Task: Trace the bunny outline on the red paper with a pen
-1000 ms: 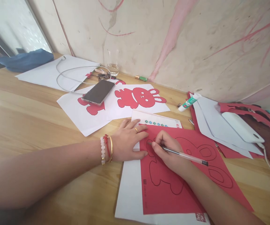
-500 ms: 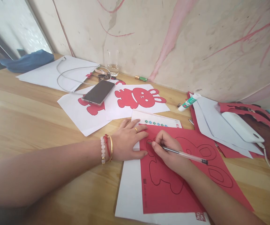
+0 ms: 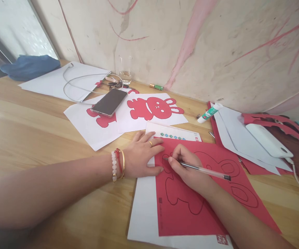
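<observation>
My right hand point(image 3: 187, 164) grips a clear-barrelled pen point(image 3: 206, 170), its tip on a red sheet of paper point(image 3: 179, 221). Black outlines of a rabbit shape, with two long ears toward the right, run over that sheet; my hand covers part of them. Spread flat, my left hand point(image 3: 143, 155) presses on the sheet's left edge with its fingertips. Under the red sheet lies a white pad or booklet point(image 3: 143, 218). Beyond my hands, a red paper rabbit point(image 3: 160, 108) lies on white paper point(image 3: 123, 121).
A phone point(image 3: 109, 102) rests on another white sheet point(image 3: 80, 121) with red paper shapes. Behind it are a cable, keys and a glass of water point(image 3: 125, 76). At right lie a glue stick point(image 3: 209, 113), papers, red scraps and a white power bank point(image 3: 269, 141). The wall borders the table's back.
Almost nothing differs. Both hands and the pen stay in nearly the same place on the red sheet.
</observation>
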Demonstrator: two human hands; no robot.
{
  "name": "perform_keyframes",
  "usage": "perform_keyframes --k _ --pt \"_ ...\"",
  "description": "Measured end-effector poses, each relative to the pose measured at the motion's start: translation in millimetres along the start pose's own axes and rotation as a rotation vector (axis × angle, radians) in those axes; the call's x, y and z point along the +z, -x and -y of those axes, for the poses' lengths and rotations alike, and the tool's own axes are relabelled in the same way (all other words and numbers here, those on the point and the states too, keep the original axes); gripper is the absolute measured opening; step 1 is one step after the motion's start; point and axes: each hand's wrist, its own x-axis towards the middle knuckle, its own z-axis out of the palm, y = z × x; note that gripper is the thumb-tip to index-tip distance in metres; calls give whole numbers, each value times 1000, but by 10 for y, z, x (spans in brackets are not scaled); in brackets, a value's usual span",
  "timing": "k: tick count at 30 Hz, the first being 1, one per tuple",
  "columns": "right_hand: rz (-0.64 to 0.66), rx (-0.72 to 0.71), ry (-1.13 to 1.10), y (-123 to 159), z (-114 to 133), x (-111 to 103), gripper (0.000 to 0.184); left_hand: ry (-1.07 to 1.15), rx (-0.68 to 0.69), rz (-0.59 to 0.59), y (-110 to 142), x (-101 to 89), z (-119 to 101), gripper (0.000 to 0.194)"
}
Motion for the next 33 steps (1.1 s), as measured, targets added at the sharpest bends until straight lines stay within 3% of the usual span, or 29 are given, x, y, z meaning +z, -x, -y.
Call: perform_keyframes --k 33 --pt "20 -26 0 -7 -4 -9 21 2 -5 5 -12 0 2 43"
